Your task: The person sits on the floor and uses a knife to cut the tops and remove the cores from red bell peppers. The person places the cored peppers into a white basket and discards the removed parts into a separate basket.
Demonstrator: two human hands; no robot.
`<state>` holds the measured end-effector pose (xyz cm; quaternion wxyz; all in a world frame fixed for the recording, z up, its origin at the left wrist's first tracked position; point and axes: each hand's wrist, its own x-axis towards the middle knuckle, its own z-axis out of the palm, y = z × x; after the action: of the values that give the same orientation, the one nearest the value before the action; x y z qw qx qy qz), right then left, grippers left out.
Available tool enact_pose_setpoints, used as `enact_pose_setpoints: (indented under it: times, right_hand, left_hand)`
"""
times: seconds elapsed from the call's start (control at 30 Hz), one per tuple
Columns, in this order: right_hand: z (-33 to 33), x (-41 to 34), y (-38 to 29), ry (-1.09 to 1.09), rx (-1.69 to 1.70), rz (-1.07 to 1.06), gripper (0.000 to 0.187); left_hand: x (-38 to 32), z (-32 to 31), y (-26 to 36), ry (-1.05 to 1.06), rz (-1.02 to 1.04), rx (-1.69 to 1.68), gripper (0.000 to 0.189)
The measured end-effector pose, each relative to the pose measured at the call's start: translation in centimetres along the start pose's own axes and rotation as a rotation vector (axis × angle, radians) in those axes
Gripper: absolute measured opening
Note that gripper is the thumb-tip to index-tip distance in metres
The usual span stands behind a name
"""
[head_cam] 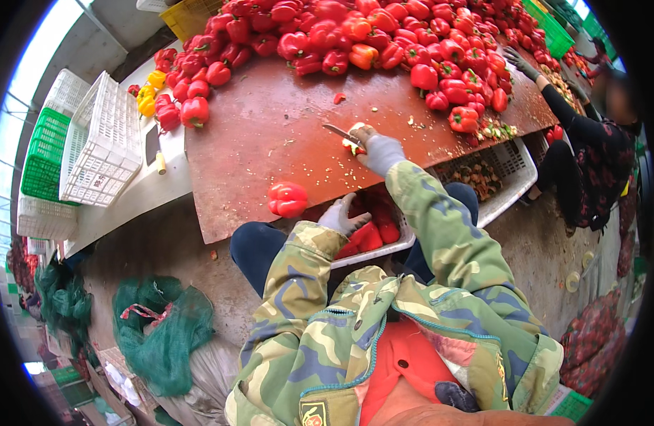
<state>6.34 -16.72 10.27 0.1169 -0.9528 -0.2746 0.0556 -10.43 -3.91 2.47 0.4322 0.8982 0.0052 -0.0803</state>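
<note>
My right hand (384, 153), in a grey-white glove, grips a knife (337, 131) just above the red-brown tabletop (241, 175). A pale and red piece of pepper core (353, 145) shows beside the blade, against my fingers. My left hand (341, 215), gloved too, is over the near edge of a white crate (377, 254) with its fingers spread and nothing in them. Red pepper pieces (367, 238) lie in that crate, below the table edge. One whole red bell pepper (287, 199) sits on the table, left of my left hand.
A large heap of red bell peppers (327, 34) covers the far tabletop. On the right, a crate (510, 183) holds pepper scraps (473, 178), and a person (587, 149) works with gloved hands. White crates (100, 144) stand left. Green netting (164, 330) lies on the floor.
</note>
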Motion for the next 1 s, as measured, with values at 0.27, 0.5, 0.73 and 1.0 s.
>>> enact_pose_setpoints:
  times: [0.27, 0.5, 0.73, 1.0]
  right_hand:
    - [1.1, 1.1, -0.2, -0.078, 0.457, 0.049, 0.038]
    - [2.9, -7.5, -2.9, 0.003, 0.901, -0.019, 0.029]
    - [1.2, -9.9, -2.7, -0.18, 1.131, 0.164, 0.023]
    - [0.6, -11.2, 0.3, -0.168, 1.681, 0.385, 0.025]
  left_hand:
    - [3.9, -0.4, 0.6, 0.393, -0.264, -1.201, 0.058]
    - [4.2, 0.5, 2.3, 0.302, -0.082, -1.719, 0.042]
    - [2.7, 1.9, 2.2, 0.418, 0.053, -1.217, 0.042]
    - [2.1, 2.9, 3.4, 0.159, 0.088, -1.617, 0.056]
